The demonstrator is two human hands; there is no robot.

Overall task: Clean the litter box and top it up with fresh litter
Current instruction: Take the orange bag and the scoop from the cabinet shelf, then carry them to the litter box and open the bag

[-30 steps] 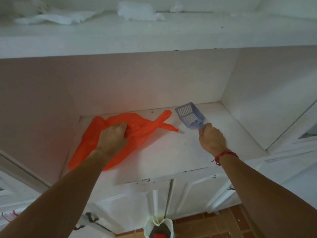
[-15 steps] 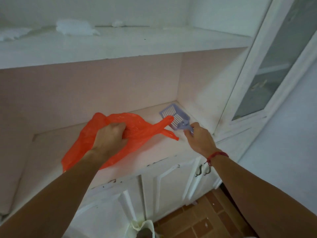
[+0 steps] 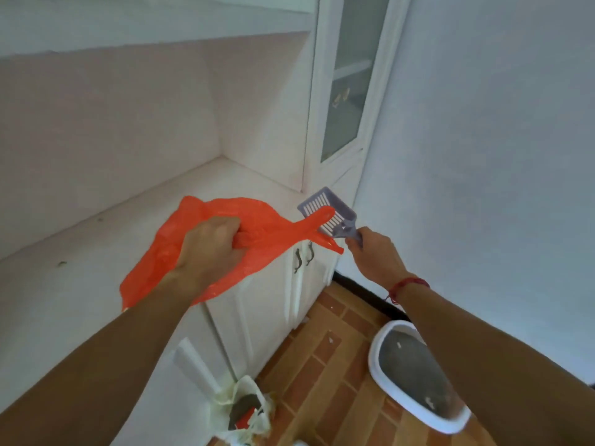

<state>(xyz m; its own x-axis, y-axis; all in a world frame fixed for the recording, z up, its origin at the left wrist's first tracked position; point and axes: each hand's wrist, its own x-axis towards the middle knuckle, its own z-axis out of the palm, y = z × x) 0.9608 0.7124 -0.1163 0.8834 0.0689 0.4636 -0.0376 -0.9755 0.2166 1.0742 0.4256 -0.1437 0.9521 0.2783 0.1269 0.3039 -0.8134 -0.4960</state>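
Left grip (image 3: 209, 249) clenching orange bag (image 3: 257, 217) at counter (image 3: 80, 284) edge; right grip (image 3: 375, 255) clamping scoop (image 3: 317, 201) handle. Floor (image 3: 322, 365): litter box (image 3: 374, 347) holding grey litter (image 3: 412, 375).

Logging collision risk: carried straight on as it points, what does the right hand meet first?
Probably the orange bag's handle, which crosses the scoop the right hand holds; depth unclear.

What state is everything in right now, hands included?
orange bag: limp, bunched in the left hand's grip.
scoop: empty, raised, handle held by the right hand.
litter box: on the floor, uncovered, grey litter inside.
white bag: on the floor, open and sagging.
lower cabinet doors: closed.
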